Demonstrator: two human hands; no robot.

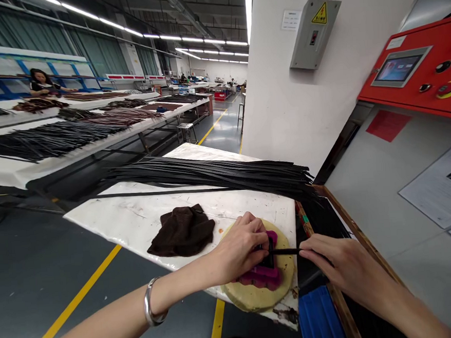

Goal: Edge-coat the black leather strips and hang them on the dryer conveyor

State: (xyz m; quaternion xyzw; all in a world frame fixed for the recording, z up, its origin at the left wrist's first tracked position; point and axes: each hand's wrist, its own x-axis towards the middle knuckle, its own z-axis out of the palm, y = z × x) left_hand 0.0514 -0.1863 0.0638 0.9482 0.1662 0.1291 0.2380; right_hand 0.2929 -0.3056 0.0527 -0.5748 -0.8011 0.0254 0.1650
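Note:
A magenta block (pixel 274 279) with a black inset part lies on a round yellowish pad (pixel 253 298) at the table's near corner. My left hand (pixel 248 244) is closed over the block's left side, its fingertips at the black inset and partly hidden. From the block a narrow black strip (pixel 287 251) runs straight to the right. My right hand (pixel 330 258) pinches that strip between thumb and fingers, just beyond the pad. To the left of the pad a crumpled dark brown cloth (pixel 181 231) rests on the white tabletop (pixel 135 206).
Many long black strips (pixel 218 172) lie across the table's far side. A wooden-edged tray (pixel 363 236) with black strips and a blue object (pixel 321 317) are at the right. A red control panel (pixel 415 68) stands beyond. At the far left, a person (pixel 44 84) sits behind strip-covered tables.

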